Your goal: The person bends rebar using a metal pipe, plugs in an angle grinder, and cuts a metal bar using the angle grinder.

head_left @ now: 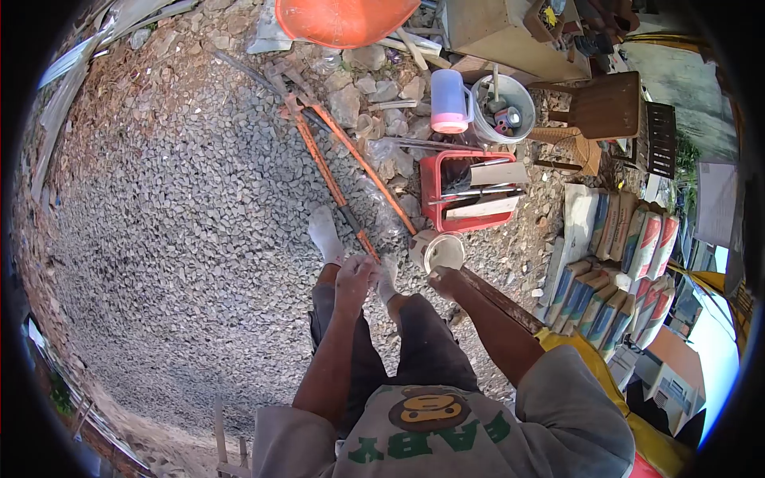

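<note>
My right hand (445, 282) is closed at the rim of a small dirty white pail (440, 250), whose mouth faces up towards me. My left hand (356, 279) is over the gravel with its fingers curled together; what they hold, if anything, is too small to make out. Close past these fingers ends one handle of a long orange-handled tool like a bolt cutter (324, 163), lying on the ground with its handles apart. My feet (325, 233) in pale socks stand on gravel, beside the tool's handles.
Grey gravel (199, 239) spreads leftward. Ahead are a red crate (431, 195) with boards and rods, a pink-and-blue jug (450, 102) and a white bucket (522, 99) of tools. Stacked bags (610, 299), a wooden chair (606, 106) and a wooden plank (502, 299) are right. An orange basin (347, 20) lies ahead.
</note>
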The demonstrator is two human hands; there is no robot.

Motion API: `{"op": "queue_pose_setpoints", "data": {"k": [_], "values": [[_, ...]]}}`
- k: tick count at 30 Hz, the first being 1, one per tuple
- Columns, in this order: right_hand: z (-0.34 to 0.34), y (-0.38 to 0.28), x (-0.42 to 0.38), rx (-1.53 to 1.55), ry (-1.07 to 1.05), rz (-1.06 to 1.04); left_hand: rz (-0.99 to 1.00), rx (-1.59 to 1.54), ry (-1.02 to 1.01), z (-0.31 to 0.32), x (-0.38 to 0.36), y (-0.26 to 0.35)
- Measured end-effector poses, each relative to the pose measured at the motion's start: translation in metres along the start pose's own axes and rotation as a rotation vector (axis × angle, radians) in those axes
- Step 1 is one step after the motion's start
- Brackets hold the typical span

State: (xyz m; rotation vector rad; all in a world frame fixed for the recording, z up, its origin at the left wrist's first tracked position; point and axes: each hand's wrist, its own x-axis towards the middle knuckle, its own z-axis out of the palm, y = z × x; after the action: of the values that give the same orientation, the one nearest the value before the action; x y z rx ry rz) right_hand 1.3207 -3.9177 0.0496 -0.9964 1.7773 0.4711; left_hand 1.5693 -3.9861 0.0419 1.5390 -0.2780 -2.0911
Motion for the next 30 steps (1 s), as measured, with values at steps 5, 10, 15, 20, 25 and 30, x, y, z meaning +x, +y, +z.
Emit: {"op": "queue_pose_setpoints", "data": {"k": [5,10,15,20,25,30], "values": [[-0.008,-0.047,0.063,0.147,0.01,0.048,-0.059,0.137,-0.035,-0.014,0.054,0.034],[-0.014,-0.05,0.149,0.162,0.111,-0.065,-0.065,0.088,-0.064,-0.008,0.102,0.026],[-0.04,-0.043,0.274,0.093,0.172,0.003,-0.049,0.134,-0.036,-0.006,0.142,0.011],[-0.061,-0.031,0.428,-0.11,0.469,-0.035,-0.116,0.228,0.104,-0.024,0.182,-0.005],[-0.072,-0.022,0.527,-0.304,0.602,-0.139,-0.141,0.393,0.25,-0.036,0.183,-0.014],[-0.043,-0.008,0.566,-0.536,0.722,-0.238,-0.179,0.518,0.314,-0.051,0.191,-0.015]]}}
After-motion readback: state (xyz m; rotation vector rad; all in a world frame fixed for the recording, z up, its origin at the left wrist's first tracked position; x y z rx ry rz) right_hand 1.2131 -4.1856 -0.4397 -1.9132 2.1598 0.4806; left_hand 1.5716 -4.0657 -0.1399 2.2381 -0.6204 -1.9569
